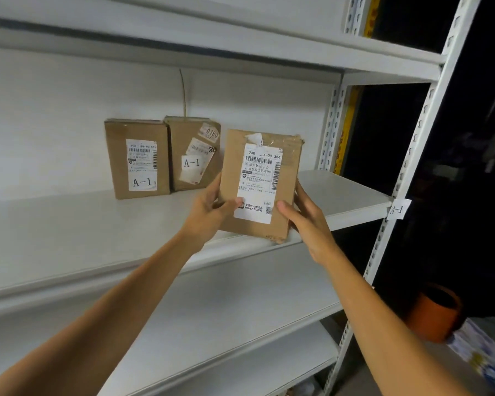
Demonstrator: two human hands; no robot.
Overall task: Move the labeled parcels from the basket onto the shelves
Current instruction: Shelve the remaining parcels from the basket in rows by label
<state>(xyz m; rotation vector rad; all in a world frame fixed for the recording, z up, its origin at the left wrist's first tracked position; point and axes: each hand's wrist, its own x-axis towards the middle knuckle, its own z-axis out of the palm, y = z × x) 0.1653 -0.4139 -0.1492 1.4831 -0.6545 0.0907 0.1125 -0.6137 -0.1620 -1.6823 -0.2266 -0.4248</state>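
A brown cardboard parcel (259, 184) with a white shipping label is held upright over the front of the white shelf (69, 238). My left hand (209, 212) grips its lower left edge, thumb on the label. My right hand (306, 218) grips its lower right edge, thumb on the front. Two more brown parcels stand against the back wall of the same shelf: one (139, 158) marked A-1 on the left, another (195, 152) marked A-1 beside it. The basket is out of view.
A paper tag reading A-1 (397, 209) hangs on the right upright of the rack. More white shelves lie above and below. At lower right, beyond the rack, sit an orange pot (435, 312) and a blurred pale box (483, 347).
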